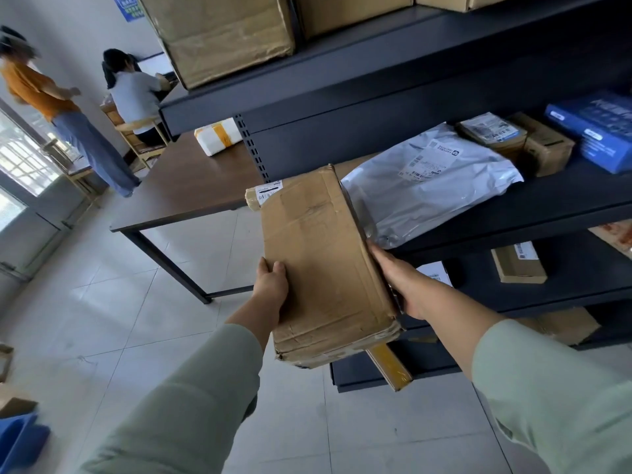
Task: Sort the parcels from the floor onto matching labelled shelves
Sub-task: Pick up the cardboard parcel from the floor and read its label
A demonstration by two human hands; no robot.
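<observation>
I hold a worn brown cardboard parcel [321,261] with both hands in front of the dark metal shelving [564,200]. My left hand [272,285] grips its left edge, thumb on top. My right hand [400,285] clasps its right side. The parcel's far end, with a white barcode label, reaches the left end of the middle shelf. There it touches a grey plastic mailer bag [427,186] lying on that shelf.
The same shelf holds small brown boxes [543,148] and a blue box [595,128]. Large cartons [222,35] sit on the shelf above; more parcels lie on lower shelves. A brown table [184,186] with a white parcel stands left. Two people are at far left.
</observation>
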